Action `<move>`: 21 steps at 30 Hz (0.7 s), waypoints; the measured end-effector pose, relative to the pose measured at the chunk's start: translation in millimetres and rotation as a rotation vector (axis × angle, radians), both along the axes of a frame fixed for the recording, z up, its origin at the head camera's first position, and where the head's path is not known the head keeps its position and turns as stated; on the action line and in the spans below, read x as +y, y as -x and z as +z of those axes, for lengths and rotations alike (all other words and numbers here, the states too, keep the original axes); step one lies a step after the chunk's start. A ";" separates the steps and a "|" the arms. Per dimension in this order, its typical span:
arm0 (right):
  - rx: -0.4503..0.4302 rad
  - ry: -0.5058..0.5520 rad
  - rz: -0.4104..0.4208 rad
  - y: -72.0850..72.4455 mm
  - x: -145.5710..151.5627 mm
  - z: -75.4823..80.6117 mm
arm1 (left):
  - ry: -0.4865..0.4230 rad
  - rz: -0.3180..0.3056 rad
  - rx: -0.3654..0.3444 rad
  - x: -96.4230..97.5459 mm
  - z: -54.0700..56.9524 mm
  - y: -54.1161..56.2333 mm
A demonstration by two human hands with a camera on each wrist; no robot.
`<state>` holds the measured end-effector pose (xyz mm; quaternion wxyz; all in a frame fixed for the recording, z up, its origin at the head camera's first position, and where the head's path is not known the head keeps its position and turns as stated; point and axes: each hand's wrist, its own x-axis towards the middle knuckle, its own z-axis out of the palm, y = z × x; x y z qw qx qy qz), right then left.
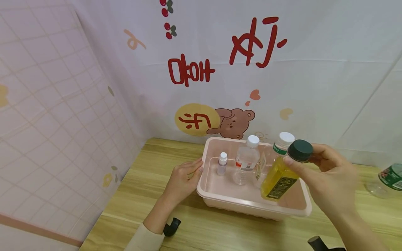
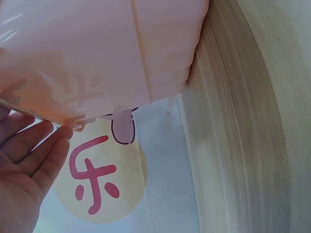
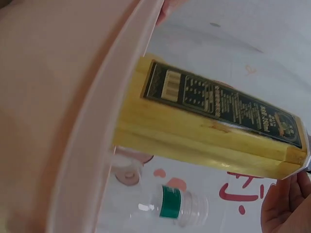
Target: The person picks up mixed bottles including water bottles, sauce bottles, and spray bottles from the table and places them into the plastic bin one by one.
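Note:
My right hand [image 1: 333,181] grips a bottle of yellow oil [image 1: 277,183] near its neck, just below the dark green cap. The oil bottle leans over the right part of a pink plastic basin [image 1: 232,201], its base overlapping the basin's inside in the head view. At the basin's left rim, my left hand [image 1: 185,177] holds on with its fingertips; the left wrist view shows those fingers [image 2: 36,150] against the rim's underside. Inside the basin stand a small white-capped bottle [image 1: 222,164], a clear water bottle [image 1: 246,160] and another clear bottle with a white cap [image 1: 285,139], partly hidden behind the oil.
A clear bottle with a green label [image 1: 389,179] lies at the right on the wooden table [image 1: 147,174]. Black curved objects [image 1: 172,227] show near the front. A printed cloth [image 1: 329,87] hangs close behind the basin, and another wall cloth [image 1: 56,115] borders the left.

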<state>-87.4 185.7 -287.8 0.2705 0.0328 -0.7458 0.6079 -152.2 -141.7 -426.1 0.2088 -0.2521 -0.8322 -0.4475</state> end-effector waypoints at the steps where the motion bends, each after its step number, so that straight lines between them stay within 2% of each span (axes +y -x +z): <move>1: -0.017 -0.013 -0.006 0.6 -3.0 -0.9 | 0.002 -0.001 0.001 0.2 0.0 0.2; 3: -0.047 -0.025 -0.010 1.6 -8.7 -2.7 | 0.004 -0.001 0.000 0.4 0.0 0.3; 11: -0.134 0.064 0.078 6.4 -29.3 -6.7 | 0.002 0.003 0.008 0.8 0.4 0.4; 15: -0.184 0.024 0.066 7.4 -39.0 -8.0 | 0.002 0.001 0.014 0.8 0.1 0.5; 21: -0.241 0.033 0.047 10.5 -54.2 -13.8 | 0.002 0.002 0.013 1.2 -0.3 -0.1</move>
